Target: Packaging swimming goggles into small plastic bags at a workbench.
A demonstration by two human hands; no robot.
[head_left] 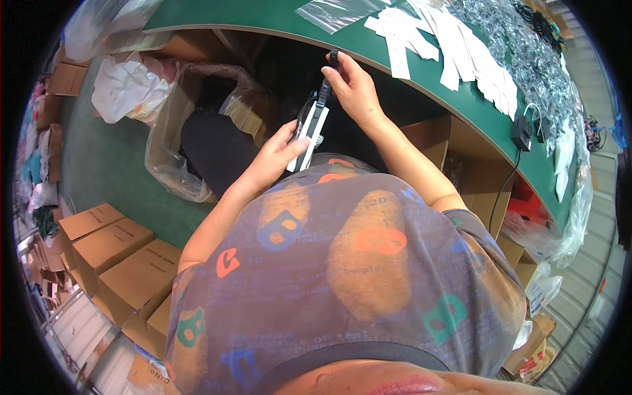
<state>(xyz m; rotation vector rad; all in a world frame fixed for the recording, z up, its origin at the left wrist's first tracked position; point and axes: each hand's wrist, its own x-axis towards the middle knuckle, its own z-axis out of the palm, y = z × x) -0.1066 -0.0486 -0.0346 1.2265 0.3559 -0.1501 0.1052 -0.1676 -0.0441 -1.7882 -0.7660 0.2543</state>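
Far left, on the floor: closed cardboard boxes (125, 253) in a row, and a clear plastic bag (172, 141) with dark contents, standing open below the desk edge.

Centre: left hand (273, 161), fingers closed around a narrow white card (309, 135), held upright just in front of the chest. Above it, right hand (355, 85), fingers pinched on a small black cable piece (325, 89) whose lower end meets the top of the card. Seemingly midway through fitting this one piece onto its card; not yet seated or bagged.

Right, on the green desk (461, 102): a spread of blank white cards (447, 46) waiting unused, and beyond them a large heap of clear-bagged pieces (526, 52). Judging by the loose cards, plenty left to do.
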